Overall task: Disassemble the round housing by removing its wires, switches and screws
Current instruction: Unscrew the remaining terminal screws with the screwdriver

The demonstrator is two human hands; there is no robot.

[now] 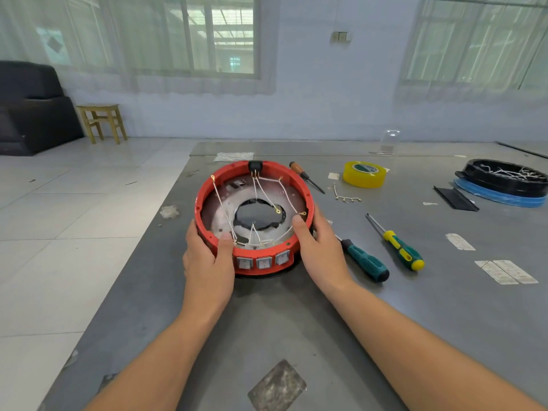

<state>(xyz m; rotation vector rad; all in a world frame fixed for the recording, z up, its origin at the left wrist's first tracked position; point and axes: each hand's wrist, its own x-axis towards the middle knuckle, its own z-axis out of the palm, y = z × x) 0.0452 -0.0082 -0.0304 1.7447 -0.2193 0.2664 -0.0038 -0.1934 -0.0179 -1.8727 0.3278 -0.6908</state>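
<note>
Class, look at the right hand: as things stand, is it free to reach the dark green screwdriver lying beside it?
Probably yes, once it lets go. The right hand grips the red housing, but the dark green screwdriver lies just beside it on the table, nothing between them.

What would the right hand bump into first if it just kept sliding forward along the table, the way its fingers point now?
Hard to say, since the right hand already grips the red round housing, thumb over the rim. Pushing onward would simply drive the housing ahead. Beyond it, the wooden-handled screwdriver looks nearest, though depth is unclear.
</note>
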